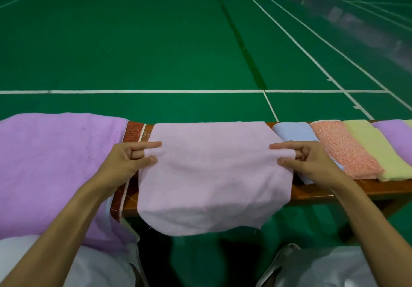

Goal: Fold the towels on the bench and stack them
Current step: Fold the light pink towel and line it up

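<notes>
Both your bare forearms come in from the near edge and angle toward the middle of the brown wooden bench (379, 189).

Your left hand (131, 155) is at the left edge of the pale pink terry towel (214, 175). Its index finger lies flat on top pointing right, the thumb sits just nearer to you, and the cloth edge is nipped between them. The other fingers are curled in.

Your right hand (312, 159) mirrors that on the towel's right edge, index finger pointing left and thumb alongside, with a small fold of pink cloth pinched between. So you've got one towel, gripped at both sides.

The pink towel lies across the bench. Its far edge runs along the bench's far side and its near part hangs off toward you.

Counting the rest:
- **Left:** one big lilac towel (55, 164) is spread out and drapes down toward your lap. One red-brown patterned cloth (133, 130) peeks out between it and the pink one.
- **Right:** there's an overlapping row of folded towels, four I can count for sure. They are one light blue towel (292, 131), one salmon speckled towel (343, 150), one pale yellow towel (376, 150) and one purple towel (396, 137). The blue one is partly hidden behind your right hand.
- **Frame's right edge:** there's a yellowish sliver I can't make out.

Beyond the bench is the green court floor (156, 41) with white lines.
</notes>
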A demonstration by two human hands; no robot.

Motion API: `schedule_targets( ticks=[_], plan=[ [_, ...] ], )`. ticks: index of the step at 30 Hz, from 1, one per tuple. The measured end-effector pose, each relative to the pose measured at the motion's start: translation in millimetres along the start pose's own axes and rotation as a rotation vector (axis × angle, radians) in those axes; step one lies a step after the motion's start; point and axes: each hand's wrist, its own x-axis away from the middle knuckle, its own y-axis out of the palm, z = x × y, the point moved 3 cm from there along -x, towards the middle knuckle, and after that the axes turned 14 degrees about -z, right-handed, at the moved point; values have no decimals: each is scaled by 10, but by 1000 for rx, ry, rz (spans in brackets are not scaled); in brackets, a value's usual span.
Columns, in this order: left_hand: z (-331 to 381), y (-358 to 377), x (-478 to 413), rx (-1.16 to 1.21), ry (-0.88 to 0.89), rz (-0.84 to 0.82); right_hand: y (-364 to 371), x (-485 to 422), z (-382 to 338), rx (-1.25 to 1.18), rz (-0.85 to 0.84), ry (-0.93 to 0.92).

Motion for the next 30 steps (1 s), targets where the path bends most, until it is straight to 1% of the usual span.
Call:
schedule_targets(
  ticks=[3, 6, 8, 10, 12, 15, 17, 18, 20, 22, 24, 27, 28, 30],
  plan=[
    [52, -62, 36, -229, -5, 53, -71, 41, 64, 77, 136, 1],
    [55, -114, 67, -415, -29, 138, -83, 61, 26, 266, 182, 8],
    [50, -109, 79, -481, -9, 181, -90, 46, 25, 368, 197, 28],
    [55, -94, 95, -490, 18, 213, -93, 30, -2, 448, 213, 38],
    [59, -102, 99, -492, 38, 242, -95, 28, -33, 466, 200, 45],
    [33, -140, 80, -416, 11, 294, -82, 33, -102, 388, 189, 53],
    [20, -128, 58, -257, -45, 292, -88, 19, -158, 293, 239, 30],
    [21, -108, 52, -148, -77, 270, -84, 15, -187, 207, 257, 20],
    [30, -50, 30, 95, -112, 172, -67, -14, -206, 12, 282, 25],
    [39, -14, -5, 244, -125, 88, -46, -56, -211, -189, 286, 55],
    [42, -5, -52, 266, -126, 75, -28, -120, -220, -332, 275, 69],
    [122, -76, -197, 190, -69, 134, -59, -302, -248, -376, 310, 64],
    [201, -111, -268, 189, -12, 146, -82, -392, -275, -392, 337, 49],
    [420, -188, -415, 197, 173, 173, -140, -574, -391, -443, 410, -39]
  ],
)
